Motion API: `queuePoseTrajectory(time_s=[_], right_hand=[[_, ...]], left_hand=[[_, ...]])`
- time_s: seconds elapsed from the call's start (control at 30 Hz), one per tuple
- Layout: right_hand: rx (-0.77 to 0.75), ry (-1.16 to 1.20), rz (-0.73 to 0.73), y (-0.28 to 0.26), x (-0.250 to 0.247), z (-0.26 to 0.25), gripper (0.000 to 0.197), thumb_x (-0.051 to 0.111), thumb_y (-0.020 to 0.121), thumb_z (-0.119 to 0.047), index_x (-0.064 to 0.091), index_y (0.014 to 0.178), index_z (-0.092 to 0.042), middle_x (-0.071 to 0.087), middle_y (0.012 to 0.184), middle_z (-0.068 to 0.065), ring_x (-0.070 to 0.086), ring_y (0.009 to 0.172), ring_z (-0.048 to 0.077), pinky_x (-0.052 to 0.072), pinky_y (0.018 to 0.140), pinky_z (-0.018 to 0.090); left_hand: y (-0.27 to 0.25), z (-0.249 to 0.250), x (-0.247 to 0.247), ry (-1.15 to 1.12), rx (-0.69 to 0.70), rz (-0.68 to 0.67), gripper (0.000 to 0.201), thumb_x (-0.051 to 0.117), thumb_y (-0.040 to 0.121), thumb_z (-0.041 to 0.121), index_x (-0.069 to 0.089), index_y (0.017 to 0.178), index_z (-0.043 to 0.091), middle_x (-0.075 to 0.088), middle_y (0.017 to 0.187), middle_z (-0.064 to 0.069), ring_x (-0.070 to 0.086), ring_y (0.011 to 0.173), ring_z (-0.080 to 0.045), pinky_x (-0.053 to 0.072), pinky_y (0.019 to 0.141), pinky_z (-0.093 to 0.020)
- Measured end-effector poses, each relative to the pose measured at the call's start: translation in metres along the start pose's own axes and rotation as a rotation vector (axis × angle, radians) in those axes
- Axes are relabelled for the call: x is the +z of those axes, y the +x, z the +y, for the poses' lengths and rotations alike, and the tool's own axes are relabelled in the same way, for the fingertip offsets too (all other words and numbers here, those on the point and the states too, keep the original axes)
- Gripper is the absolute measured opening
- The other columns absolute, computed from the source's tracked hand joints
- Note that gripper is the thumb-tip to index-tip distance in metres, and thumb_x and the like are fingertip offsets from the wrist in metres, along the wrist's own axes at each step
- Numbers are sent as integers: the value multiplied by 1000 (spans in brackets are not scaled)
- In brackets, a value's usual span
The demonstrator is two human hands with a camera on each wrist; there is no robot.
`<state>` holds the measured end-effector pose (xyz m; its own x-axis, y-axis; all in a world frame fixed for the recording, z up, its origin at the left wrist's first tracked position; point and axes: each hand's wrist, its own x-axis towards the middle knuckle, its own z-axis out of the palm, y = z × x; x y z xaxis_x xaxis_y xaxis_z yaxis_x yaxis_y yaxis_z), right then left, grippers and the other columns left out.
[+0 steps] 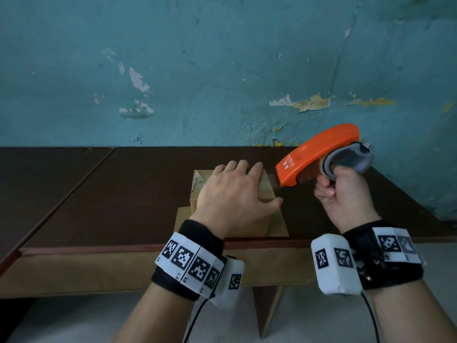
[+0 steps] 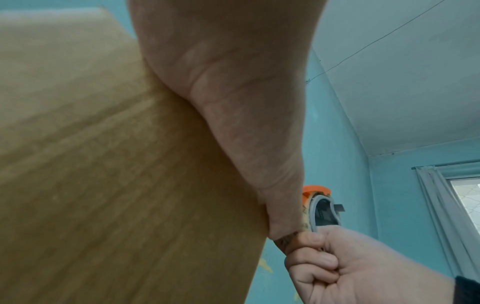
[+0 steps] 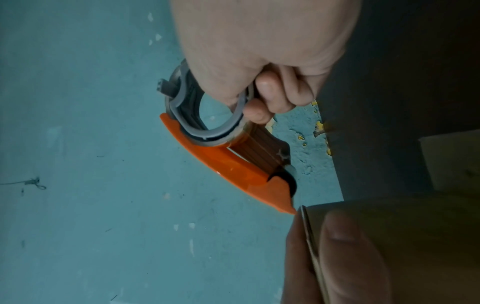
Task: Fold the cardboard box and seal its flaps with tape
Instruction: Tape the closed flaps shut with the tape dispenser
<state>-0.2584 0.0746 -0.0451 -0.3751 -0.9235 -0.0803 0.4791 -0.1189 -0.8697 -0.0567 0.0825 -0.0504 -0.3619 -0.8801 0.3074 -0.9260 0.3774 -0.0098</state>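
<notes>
A small cardboard box (image 1: 266, 191) stands on a dark brown table (image 1: 123, 194). My left hand (image 1: 235, 194) lies over its top, fingers draped over the far edge and thumb (image 3: 350, 257) down the right side, holding it. My right hand (image 1: 346, 196) grips an orange tape dispenser (image 1: 319, 154) by its grey roll ring, raised just right of the box. The dispenser's nose sits at the box's upper right edge, with a short brown tape strip (image 1: 274, 180) reaching the box. In the right wrist view the dispenser (image 3: 233, 162) tip nearly touches the box (image 3: 415, 246) corner.
A flat piece of cardboard (image 1: 278, 227) lies under the box near the table's front edge. A peeling teal wall (image 1: 222, 70) rises right behind the table. A second dark tabletop (image 1: 49, 169) adjoins on the left. A window (image 2: 467, 201) shows in the left wrist view.
</notes>
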Motion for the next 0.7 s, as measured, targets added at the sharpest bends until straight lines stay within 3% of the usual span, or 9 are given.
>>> queuePoseTrajectory(time_s=[0.23,0.7], right_hand=[[-4,-34,-4,5,-6,-3,25,43,94,-3,51,73,-15,44,54,-4,35,40,5,21,41,18],[14,-80,26,5,-12,-5,24,46,95,-5,53,73,-14,45,53,-4,32,42,6,19,47,20]], left_hand=[[-1,0,-1,5,-3,14,85,36,89,81,43,152,24,58,137,-2,52,128,-23,38,110,-40],[-2,0,-3,16,-11,13,84,36,89,81,45,150,24,59,133,-1,53,126,-22,38,109,-39]])
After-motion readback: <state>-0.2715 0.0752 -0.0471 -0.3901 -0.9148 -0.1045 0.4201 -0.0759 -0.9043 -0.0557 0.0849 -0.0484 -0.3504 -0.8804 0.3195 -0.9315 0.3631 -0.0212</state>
